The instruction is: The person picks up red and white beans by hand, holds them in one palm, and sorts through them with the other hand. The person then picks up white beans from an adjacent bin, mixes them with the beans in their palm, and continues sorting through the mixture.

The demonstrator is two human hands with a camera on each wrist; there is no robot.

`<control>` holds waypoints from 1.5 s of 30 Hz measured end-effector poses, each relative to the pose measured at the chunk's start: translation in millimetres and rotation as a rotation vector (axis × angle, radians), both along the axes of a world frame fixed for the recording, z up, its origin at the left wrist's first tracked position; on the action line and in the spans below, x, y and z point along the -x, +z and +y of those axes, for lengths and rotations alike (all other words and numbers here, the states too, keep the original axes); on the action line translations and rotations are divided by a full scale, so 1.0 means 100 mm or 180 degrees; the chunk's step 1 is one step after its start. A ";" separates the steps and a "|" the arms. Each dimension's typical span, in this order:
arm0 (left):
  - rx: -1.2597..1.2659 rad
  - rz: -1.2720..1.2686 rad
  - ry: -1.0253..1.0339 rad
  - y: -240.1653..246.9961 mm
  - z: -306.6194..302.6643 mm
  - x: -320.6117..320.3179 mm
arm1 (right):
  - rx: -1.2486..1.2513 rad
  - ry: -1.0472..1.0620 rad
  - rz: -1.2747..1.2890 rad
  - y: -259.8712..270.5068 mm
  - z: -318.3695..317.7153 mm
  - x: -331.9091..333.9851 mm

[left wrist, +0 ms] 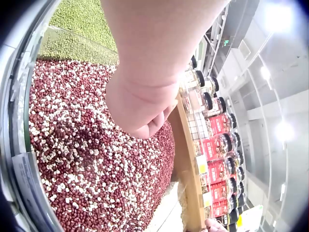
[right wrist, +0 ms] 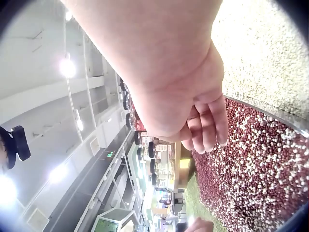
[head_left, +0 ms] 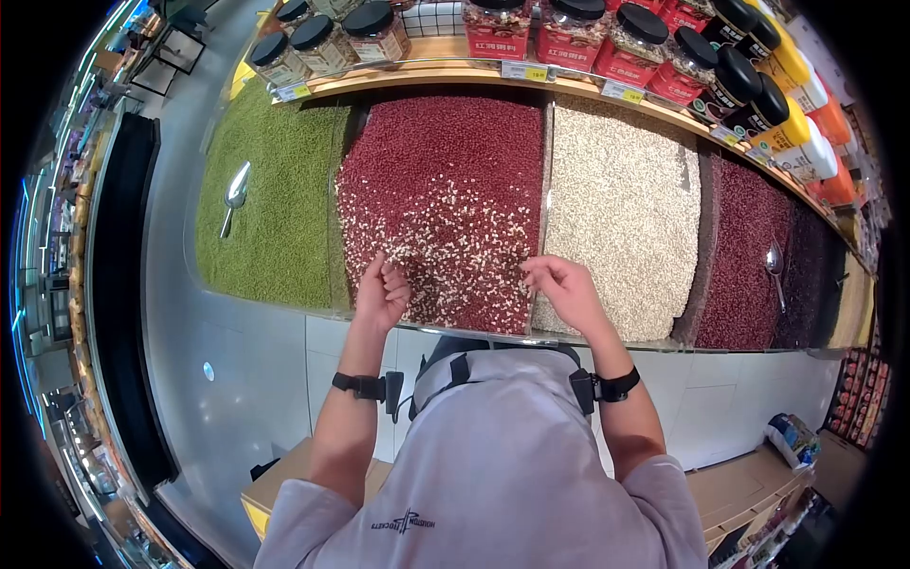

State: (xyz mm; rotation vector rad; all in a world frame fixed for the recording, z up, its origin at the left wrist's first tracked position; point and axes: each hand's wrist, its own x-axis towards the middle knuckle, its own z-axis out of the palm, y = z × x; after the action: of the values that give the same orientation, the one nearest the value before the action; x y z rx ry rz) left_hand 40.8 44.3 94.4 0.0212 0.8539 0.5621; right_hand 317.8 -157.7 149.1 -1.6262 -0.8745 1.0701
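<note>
Over the left part of a bin of dark red beans (head_left: 445,133), strewn with white beans (head_left: 455,223), my left hand (head_left: 383,292) has its fingers curled in toward the palm. The left wrist view shows this hand (left wrist: 145,113) from the wrist side, its palm hidden, so I cannot tell whether it holds any beans. My right hand (head_left: 566,289) hovers at the bin's right divider, fingers loosely bent and pointing left. In the right wrist view its fingers (right wrist: 207,126) hang half curled above the mixed beans, with nothing plainly held.
Green beans (head_left: 275,209) with a metal scoop (head_left: 236,192) fill the left bin. Pale white beans (head_left: 621,218) lie to the right, then more red beans (head_left: 744,256) with another scoop (head_left: 775,266). A wooden shelf (head_left: 436,74) of jars (head_left: 640,43) overhangs the back.
</note>
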 end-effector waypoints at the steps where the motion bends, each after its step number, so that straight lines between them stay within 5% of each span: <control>1: 0.0150 -0.0219 0.0070 -0.01 0.01 0.00 | 0.0004 -0.0017 -0.0005 0.00 0.00 0.00; 7: 0.0477 -0.1431 0.0158 -0.21 0.07 0.06 | 0.0033 0.0002 -0.0192 0.02 -0.04 -0.01; 12: 0.0377 -0.1310 0.0213 -0.22 0.06 0.03 | 0.0102 -0.0017 -0.0156 0.01 -0.06 -0.03; 14: 0.0219 -0.0650 0.0535 -0.15 0.03 -0.04 | 0.0079 0.0016 -0.0186 0.01 -0.07 -0.03; 15: 0.0329 -0.1138 0.0479 -0.18 0.04 -0.02 | 0.0081 0.0013 -0.0182 0.01 -0.07 -0.04; 22: 0.0653 -0.0749 0.0457 -0.19 0.02 -0.09 | 0.0147 0.0081 -0.0149 -0.05 -0.10 -0.07; 45: -0.0262 -0.0899 0.0047 -0.20 -0.13 -0.31 | 0.0139 -0.0152 0.0024 -0.05 -0.29 -0.32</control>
State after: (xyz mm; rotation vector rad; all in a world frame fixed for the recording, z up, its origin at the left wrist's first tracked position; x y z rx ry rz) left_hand 71.8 31.1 74.3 0.0101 0.5563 0.5979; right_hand 349.6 -186.5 144.2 -1.6702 -0.8085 1.0681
